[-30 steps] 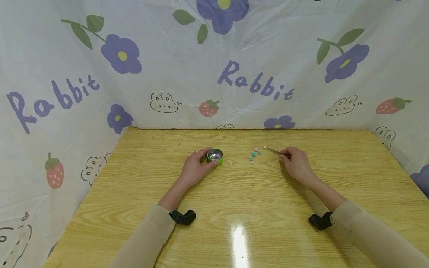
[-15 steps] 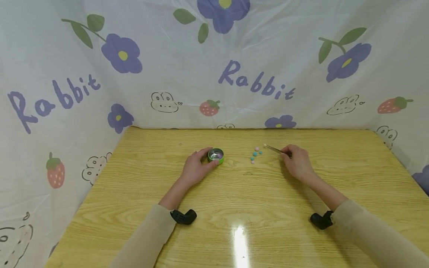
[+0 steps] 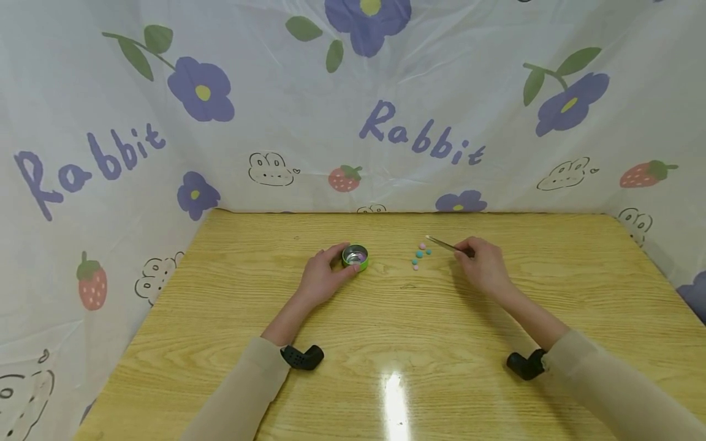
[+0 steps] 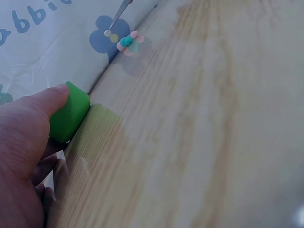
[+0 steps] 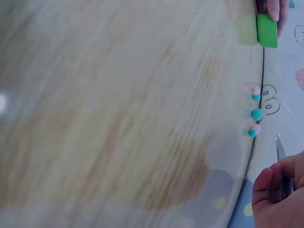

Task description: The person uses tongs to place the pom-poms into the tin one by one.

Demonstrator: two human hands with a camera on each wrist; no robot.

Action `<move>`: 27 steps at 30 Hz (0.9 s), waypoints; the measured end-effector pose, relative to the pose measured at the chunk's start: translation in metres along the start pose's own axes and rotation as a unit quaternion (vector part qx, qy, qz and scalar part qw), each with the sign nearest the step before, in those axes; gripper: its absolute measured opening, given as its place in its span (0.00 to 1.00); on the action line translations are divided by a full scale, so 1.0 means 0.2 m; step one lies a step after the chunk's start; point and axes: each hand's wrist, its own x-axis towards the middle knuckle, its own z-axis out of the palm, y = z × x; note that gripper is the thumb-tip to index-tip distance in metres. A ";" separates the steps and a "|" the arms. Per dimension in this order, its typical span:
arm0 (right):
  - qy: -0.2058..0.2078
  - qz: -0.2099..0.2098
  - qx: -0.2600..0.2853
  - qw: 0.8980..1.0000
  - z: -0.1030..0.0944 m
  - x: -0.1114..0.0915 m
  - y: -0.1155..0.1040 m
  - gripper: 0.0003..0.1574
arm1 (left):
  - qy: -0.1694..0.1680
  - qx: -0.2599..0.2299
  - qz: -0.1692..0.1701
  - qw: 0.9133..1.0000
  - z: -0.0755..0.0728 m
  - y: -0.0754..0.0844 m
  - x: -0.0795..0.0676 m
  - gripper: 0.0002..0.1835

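Note:
My left hand (image 3: 322,277) holds a small round green tin (image 3: 362,267) on the table, fingers and thumb on opposite sides of its wall. Something pale purple shows inside the tin's silvery interior. In the left wrist view, the thumb lies against the green wall (image 4: 71,114). My right hand (image 3: 485,264) pinches metal tweezers (image 3: 443,244) that point left. A tiny white ball (image 4: 108,33) is at their tips, above the table. Just below the tips in the head view lie several small pink and blue balls (image 3: 420,254), loosely grouped right of the tin.
The wooden table (image 3: 353,331) runs back to a printed cloth (image 3: 309,122) that hangs behind it and on the left. A black wrist camera (image 3: 302,357) sits at the left cuff, another black camera (image 3: 526,364) at the right cuff.
My right hand has moved slightly left, carrying the tweezers and white ball up off the table to beyond the pink and blue balls. The left hand and tin stay in place.

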 end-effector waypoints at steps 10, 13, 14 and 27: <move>0.000 0.000 0.022 1.000 0.02 0.00 -0.07 0.08 | 0.000 -0.002 -0.001 1.000 0.00 0.00 0.00 0.34; -0.010 -0.005 0.028 1.000 0.04 -0.01 -0.09 0.08 | -0.001 -0.004 -0.002 1.000 0.00 0.01 -0.01 0.34; -0.012 -0.005 0.031 0.999 0.04 -0.01 -0.10 0.07 | -0.001 -0.004 -0.002 1.000 0.00 0.01 -0.01 0.34; -0.031 -0.035 0.046 0.998 0.12 -0.01 -0.20 0.06 | 0.001 0.000 0.000 1.000 0.00 0.01 -0.01 0.33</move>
